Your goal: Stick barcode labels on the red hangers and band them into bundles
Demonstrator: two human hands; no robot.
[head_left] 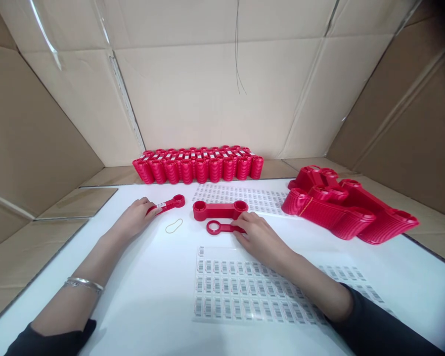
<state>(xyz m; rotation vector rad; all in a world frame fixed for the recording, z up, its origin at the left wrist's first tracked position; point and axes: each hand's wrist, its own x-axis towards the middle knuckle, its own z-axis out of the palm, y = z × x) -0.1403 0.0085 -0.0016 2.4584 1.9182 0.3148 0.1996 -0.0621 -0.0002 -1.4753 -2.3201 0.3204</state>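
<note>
My left hand [135,217] is closed on one end of a red plastic link [170,203], a flat bar with ringed ends and a small white barcode label. The fingers of my right hand [257,235] grip another red link [225,228], whose near ring end shows at its left; its other end is hidden under the hand. Just behind it sits a short stack of red links [219,211], touching or very close to my right fingers. A thin tan rubber band [166,230] lies loose between my hands.
Sheets of barcode labels [241,269] lie under my right forearm, and another label sheet [237,194] lies farther back. A row of labelled red stacks [198,168] lines the rear edge. Taller red stacks [330,212] stand at the right. Cardboard walls [215,99] enclose the white table [141,296].
</note>
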